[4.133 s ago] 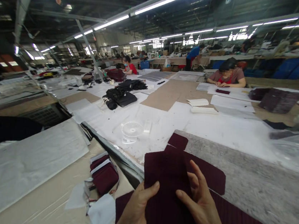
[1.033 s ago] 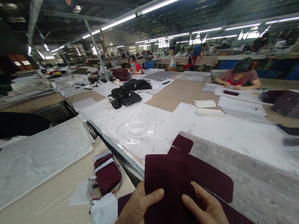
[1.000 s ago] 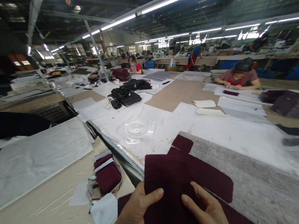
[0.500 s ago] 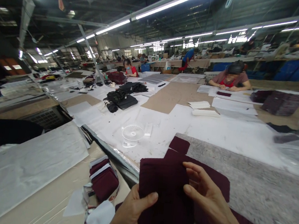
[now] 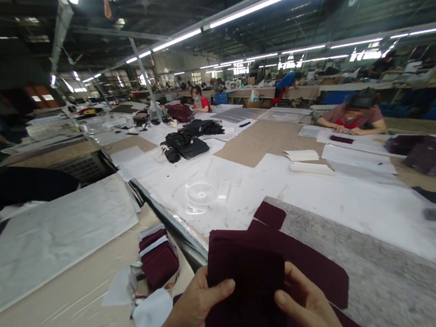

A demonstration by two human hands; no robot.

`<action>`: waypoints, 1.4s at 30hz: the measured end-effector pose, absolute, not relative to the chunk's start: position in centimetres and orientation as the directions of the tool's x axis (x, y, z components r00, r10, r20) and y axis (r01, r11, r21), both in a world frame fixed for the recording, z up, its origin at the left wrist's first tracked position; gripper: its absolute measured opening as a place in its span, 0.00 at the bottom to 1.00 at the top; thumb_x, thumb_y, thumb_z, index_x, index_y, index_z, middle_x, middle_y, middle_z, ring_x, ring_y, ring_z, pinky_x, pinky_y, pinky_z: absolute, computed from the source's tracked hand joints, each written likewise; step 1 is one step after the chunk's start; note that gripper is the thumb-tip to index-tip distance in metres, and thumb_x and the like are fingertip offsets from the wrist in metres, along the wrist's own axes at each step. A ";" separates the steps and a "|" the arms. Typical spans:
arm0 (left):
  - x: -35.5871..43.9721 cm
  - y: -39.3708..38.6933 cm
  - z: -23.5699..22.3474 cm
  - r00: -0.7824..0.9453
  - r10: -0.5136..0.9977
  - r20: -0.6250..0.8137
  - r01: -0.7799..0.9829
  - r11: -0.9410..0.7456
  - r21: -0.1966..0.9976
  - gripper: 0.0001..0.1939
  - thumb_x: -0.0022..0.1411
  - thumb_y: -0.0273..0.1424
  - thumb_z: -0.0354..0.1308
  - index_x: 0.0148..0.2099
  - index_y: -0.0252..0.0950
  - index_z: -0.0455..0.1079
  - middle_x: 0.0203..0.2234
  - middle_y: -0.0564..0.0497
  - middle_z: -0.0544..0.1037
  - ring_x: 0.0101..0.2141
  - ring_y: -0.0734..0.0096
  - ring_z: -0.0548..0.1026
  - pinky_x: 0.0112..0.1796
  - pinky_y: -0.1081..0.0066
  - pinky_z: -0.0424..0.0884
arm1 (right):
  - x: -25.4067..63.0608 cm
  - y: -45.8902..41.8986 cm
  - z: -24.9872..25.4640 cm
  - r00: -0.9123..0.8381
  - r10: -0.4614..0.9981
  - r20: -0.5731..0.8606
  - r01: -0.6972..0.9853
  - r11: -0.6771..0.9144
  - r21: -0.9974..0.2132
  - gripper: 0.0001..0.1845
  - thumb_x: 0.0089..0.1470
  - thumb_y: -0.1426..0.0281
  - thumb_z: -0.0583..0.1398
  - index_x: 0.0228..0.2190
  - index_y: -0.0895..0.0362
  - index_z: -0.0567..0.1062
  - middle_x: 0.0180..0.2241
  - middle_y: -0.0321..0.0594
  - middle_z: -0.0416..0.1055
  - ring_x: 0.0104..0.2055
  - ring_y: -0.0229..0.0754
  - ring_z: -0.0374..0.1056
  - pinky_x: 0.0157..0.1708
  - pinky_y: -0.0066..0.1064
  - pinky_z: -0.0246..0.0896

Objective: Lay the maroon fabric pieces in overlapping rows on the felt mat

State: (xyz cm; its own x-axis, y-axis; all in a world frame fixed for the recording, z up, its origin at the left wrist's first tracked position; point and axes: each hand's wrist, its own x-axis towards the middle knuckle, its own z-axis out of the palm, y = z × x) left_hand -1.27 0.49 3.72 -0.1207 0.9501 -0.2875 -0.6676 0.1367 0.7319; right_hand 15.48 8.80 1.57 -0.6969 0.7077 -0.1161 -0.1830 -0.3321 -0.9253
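My left hand clamps the dark maroon fabric under its thumb; my right hand pinches its right edge. I have it near a flat maroon piece on the table.

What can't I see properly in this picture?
All in the head view:
- Dark red cloth: its lower end is cut off by the bottom edge.
- Left hand: most fingers are hidden behind the cloth.
- White fan: the mark at its middle is too small to read.
- Person in black: partly cut off by the left edge.
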 end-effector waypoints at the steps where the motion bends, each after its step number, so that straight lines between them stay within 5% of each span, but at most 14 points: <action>1: -1.3 0.5 3.7 -0.135 0.948 -0.289 -0.668 0.129 0.732 0.11 0.50 0.26 0.65 0.39 0.33 0.76 0.34 0.45 0.82 0.41 0.57 0.78 0.50 0.58 0.68 | 15.4 8.6 1.5 -0.707 0.696 -0.127 -0.159 -0.331 -0.930 0.19 0.48 0.60 0.65 0.42 0.51 0.76 0.42 0.41 0.76 0.41 0.49 0.72 0.41 0.37 0.68; 15: -1.3 0.5 3.5 -0.157 0.957 -0.244 -0.626 0.095 0.774 0.23 0.48 0.26 0.66 0.49 0.35 0.73 0.38 0.43 0.82 0.44 0.56 0.77 0.50 0.58 0.68 | 14.4 7.4 1.7 -0.576 0.790 -0.212 -0.178 -0.374 -0.910 0.18 0.48 0.63 0.66 0.43 0.49 0.78 0.35 0.36 0.79 0.33 0.44 0.74 0.35 0.31 0.70; 23: -1.2 0.7 3.4 -0.187 0.937 -0.294 -0.651 0.106 0.752 0.24 0.49 0.27 0.66 0.51 0.35 0.71 0.39 0.43 0.81 0.44 0.55 0.76 0.50 0.58 0.68 | 14.5 7.5 1.5 -0.560 0.808 -0.182 -0.114 -0.293 -0.949 0.18 0.47 0.61 0.66 0.42 0.51 0.78 0.38 0.39 0.78 0.38 0.49 0.73 0.39 0.36 0.69; 30: -1.3 0.5 3.6 -0.149 0.947 -0.286 -0.618 0.137 0.774 0.19 0.46 0.28 0.68 0.44 0.34 0.75 0.37 0.43 0.82 0.44 0.54 0.76 0.50 0.58 0.67 | 14.9 10.2 2.4 -0.497 0.868 -0.014 -0.077 -0.060 -0.995 0.27 0.46 0.58 0.66 0.48 0.47 0.68 0.51 0.44 0.70 0.56 0.54 0.63 0.45 0.39 0.67; 37: -1.5 0.1 3.8 -0.111 0.959 -0.261 -0.613 0.140 0.777 0.17 0.47 0.29 0.67 0.43 0.34 0.76 0.37 0.43 0.81 0.43 0.54 0.77 0.49 0.58 0.68 | 15.0 11.0 2.9 -0.563 0.824 -0.067 -0.088 -0.140 -0.986 0.20 0.47 0.57 0.65 0.42 0.47 0.71 0.48 0.41 0.72 0.47 0.50 0.69 0.39 0.35 0.69; 42: -1.8 0.1 3.7 -0.072 0.966 -0.250 -0.618 0.154 0.771 0.18 0.47 0.29 0.68 0.43 0.34 0.76 0.37 0.43 0.82 0.42 0.54 0.77 0.49 0.57 0.67 | 15.1 11.0 2.4 -0.559 0.825 -0.089 -0.105 -0.177 -0.979 0.23 0.46 0.57 0.66 0.44 0.45 0.70 0.53 0.40 0.68 0.55 0.52 0.63 0.47 0.37 0.65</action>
State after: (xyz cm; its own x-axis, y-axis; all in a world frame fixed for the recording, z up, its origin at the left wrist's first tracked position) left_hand -1.83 0.14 3.73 -0.0715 0.9657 -0.2497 -0.6176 0.1537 0.7713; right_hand 15.11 10.96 2.40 -0.5587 0.8246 -0.0888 -0.1054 -0.1769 -0.9786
